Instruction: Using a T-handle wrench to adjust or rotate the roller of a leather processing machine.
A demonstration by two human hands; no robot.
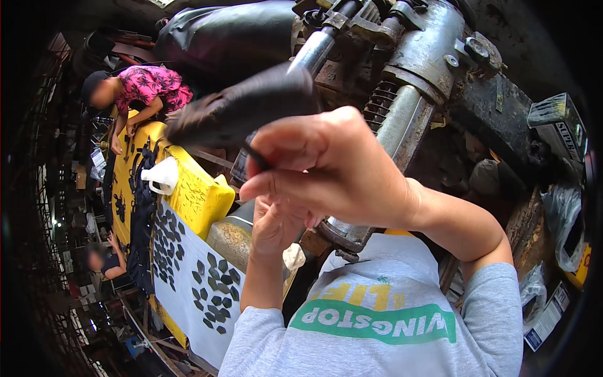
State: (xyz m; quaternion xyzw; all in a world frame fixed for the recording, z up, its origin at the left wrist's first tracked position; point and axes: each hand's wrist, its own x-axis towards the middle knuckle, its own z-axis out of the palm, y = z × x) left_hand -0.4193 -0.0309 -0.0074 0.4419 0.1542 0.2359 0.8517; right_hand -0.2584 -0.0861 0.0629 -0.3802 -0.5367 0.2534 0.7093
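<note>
My right hand [314, 160] is raised in the middle of the view, fingers and thumb curled together around the thin dark edge of something. Just above and left of it hangs a dark brown, sheet-like piece [245, 110], smeared by motion. It seems joined to the edge in my right fingers, though its kind is not clear. Behind and below the right hand is my left hand [273, 223]. Its fingers are mostly hidden, so what it holds cannot be made out. A metal machine with a threaded shaft [392, 129] and a coil spring stands just beyond my hands.
Left of me, a white sheet [188, 301] bears many small dark cut pieces. Beside it are a yellow jerrycan [204, 198] and a white funnel [164, 176]. A person in a pink patterned shirt [151, 88] bends over a yellow table. Boxes and plastic bags [562, 213] lie right.
</note>
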